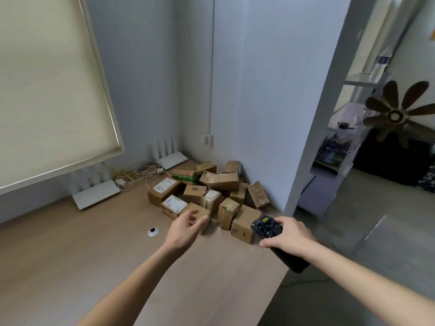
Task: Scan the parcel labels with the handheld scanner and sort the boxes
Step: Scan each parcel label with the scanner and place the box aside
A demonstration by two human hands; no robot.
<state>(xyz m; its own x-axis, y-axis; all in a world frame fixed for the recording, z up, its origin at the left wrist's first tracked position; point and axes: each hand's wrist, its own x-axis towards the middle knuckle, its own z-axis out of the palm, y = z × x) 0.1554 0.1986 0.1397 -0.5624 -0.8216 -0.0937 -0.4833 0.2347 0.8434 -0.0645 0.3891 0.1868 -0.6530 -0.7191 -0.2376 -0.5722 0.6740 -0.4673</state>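
Note:
Several small brown cardboard parcels (211, 184) lie heaped in the far right corner of a wooden desk (94, 243). Some show white labels, such as one box (174, 203) at the front left of the heap. My right hand (290, 234) grips a black handheld scanner (267, 225), its small green screen facing up, right by the nearest box (242, 228). My left hand (186, 228) reaches out with relaxed, spread fingers and holds nothing. Its fingertips are at a small box (199, 212) at the front of the heap.
A small white round object (153, 231) lies on the desk left of my left hand. Two white routers (96, 192) and tangled cables (138, 175) sit at the back under a window blind (47, 90). The desk's right edge borders a doorway with a fan (397, 115).

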